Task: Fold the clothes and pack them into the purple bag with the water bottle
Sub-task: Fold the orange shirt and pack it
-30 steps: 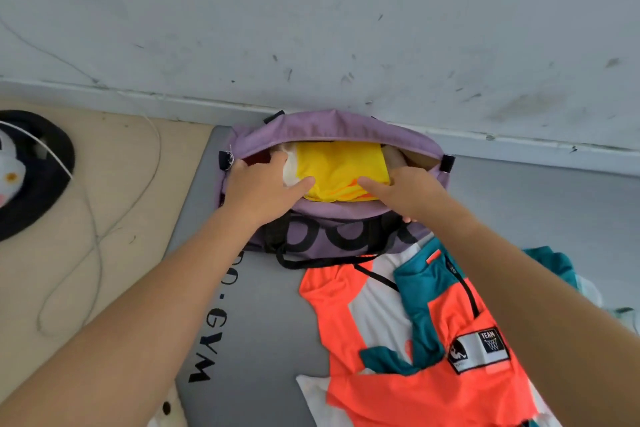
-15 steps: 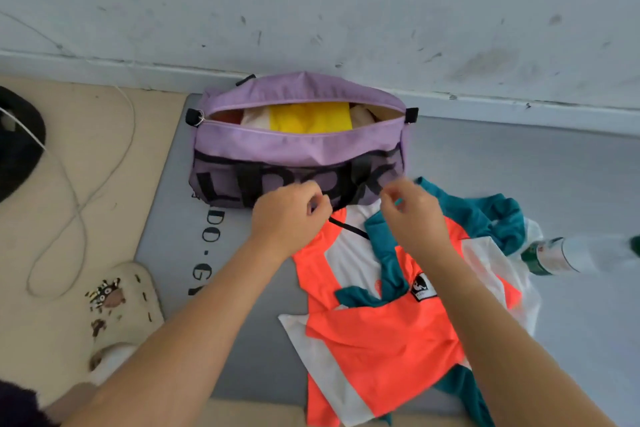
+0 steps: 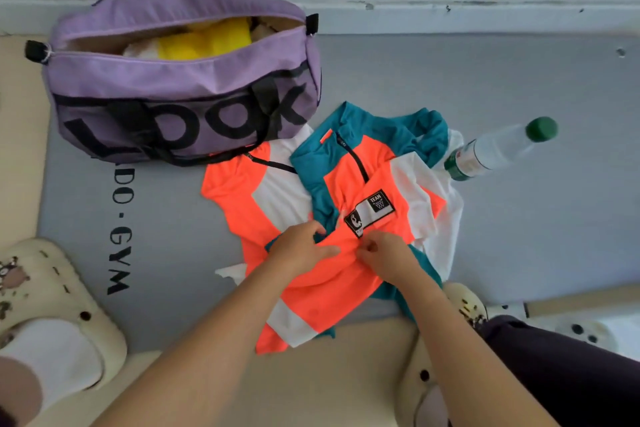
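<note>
A grey gym mat [image 3: 519, 218] is laid against a scuffed white wall. On it the orange, white and teal jersey [image 3: 332, 191] is spread crumpled, its long axis running from the purple bag [image 3: 173, 87] toward the person. Its middle is pinched by both hands side by side: the left hand [image 3: 301, 250] and the right hand [image 3: 388, 256]. The water bottle [image 3: 498, 149] lies nearer the right.

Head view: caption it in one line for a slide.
Both hands, left and right, gather the orange jersey beside the open purple bag and bottle.
</note>
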Available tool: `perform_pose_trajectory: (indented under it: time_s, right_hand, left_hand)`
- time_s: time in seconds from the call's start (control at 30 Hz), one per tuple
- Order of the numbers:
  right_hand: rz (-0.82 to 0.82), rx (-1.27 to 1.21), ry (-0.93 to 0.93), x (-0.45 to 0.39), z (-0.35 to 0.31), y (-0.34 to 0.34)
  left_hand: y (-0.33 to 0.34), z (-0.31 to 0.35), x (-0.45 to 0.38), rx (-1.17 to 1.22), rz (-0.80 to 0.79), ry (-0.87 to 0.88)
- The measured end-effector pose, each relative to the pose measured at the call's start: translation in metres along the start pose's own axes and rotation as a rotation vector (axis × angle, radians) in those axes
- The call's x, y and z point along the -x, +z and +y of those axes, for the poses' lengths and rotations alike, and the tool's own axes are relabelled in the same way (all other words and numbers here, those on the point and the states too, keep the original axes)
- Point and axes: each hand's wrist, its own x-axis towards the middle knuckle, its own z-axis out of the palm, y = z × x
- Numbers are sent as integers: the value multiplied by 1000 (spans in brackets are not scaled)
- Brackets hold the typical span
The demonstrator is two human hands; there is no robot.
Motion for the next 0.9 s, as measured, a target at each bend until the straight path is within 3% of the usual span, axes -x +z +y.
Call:
perform_pose_trajectory:
  time_s: [0.07, 0.13, 0.2, 0.23, 0.27, 0.3, 0.37, 0.4, 0.43, 0.5, 0.57, 0.63, 0.67, 0.7, 0.8, 0.83, 0.9]
  right_hand:
    - [160, -157, 37, 1, 2, -6]
    - [406, -285, 55, -1, 3, -17]
    - [559, -322, 48, -8, 4, -30]
    - [560, -289, 44, -13, 3, -34]
    - [512, -243, 48, -17, 1, -37]
    - [436, -213, 67, -22, -2, -36]
    - [306, -200, 120, -28, -7, -29]
    - [281, -175, 126, -29, -9, -24]
    - [260, -142, 115, -29, -11, -19]
    - [116, -99, 37, -27, -12, -14]
    - [-163, -47, -87, -24, -15, -20]
    - [-405, -78, -78, -21, -18, -33]
    - [-435, -151, -53, -20, -18, -40]
    - [-363, -243, -35, -21, -19, -47]
    - [171, -360, -25, -29, -23, -62]
    - [260, -394, -39, -30, -29, -65]
    - [244, -516, -75, -30, -46, -71]
  left_hand:
    - [-8, 0, 1, -72, -149, 4]
    - [-27, -4, 4, -186, -435, -37]
    - [-46, -8, 8, -262, -784, -202]
    - [-54, -10, 9, -245, -838, -273]
    - [-59, -11, 7, -214, -764, -286]
    - [-62, -11, 3, -170, -575, -264]
    - [-58, -11, -7, -31, -37, -222]
    - [-53, -9, -13, 60, 164, -237]
    - [-47, -7, -18, 179, 267, -264]
    - [-32, -1, -30, 474, 300, -329]
    - [-22, 3, -40, 672, 296, -364]
    - [-20, 6, -43, 847, 275, -362]
    - [-21, 6, -43, 921, 262, -343]
    - [-24, 7, -41, 966, 256, -305]
    - [-43, 10, -23, 1079, 195, -107]
    - [-52, 13, -14, 1144, 141, -27]
    - [-74, 24, 4, 1251, 41, 136]
